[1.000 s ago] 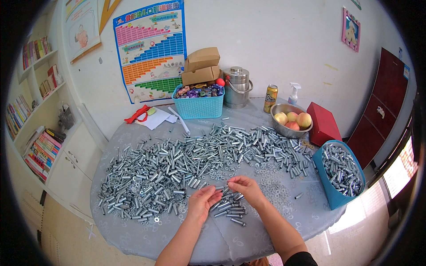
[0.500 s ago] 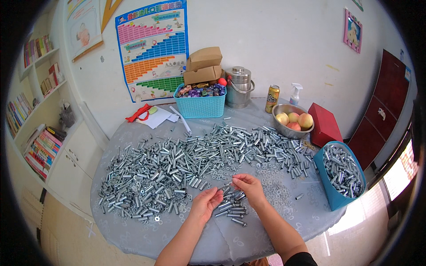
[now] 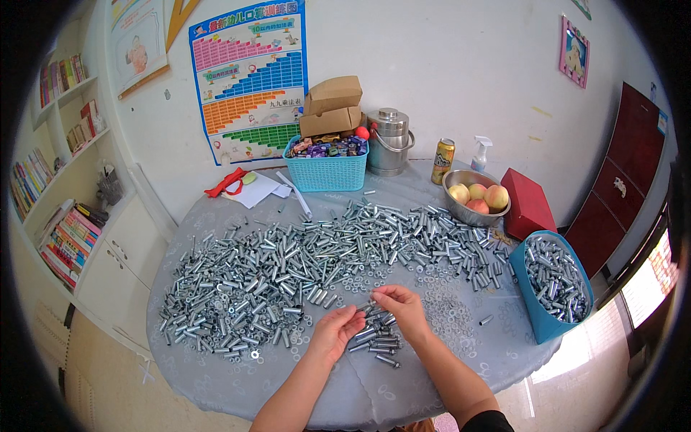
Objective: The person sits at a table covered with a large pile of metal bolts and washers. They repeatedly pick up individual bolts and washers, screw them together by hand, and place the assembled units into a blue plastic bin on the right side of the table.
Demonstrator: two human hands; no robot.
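Over the near middle of the table, my two hands meet at a slim metal bolt (image 3: 366,305). My left hand (image 3: 335,331) pinches one end of it between thumb and fingers. The fingertips of my right hand (image 3: 402,308) are closed at the other end, on something too small to make out. Just below them lies a small pile of bolts with sleeves (image 3: 385,353). A big heap of silvery metal sleeves and bolts (image 3: 288,266) spreads beyond and to the left. Many flat washers (image 3: 448,317) lie scattered to the right of my right hand.
A blue bin (image 3: 536,306) full of metal sleeves stands at the right edge. Behind are a steel bowl (image 3: 461,212) of fruit, a red box (image 3: 529,205), a can (image 3: 443,162), a spray bottle (image 3: 480,153), a steel pot (image 3: 389,147) and a turquoise basket (image 3: 326,175) of toy cars.
My right hand has shifted slightly left and down, toward my left hand, its fingers still closed at the bolt's end. My left hand has barely moved.
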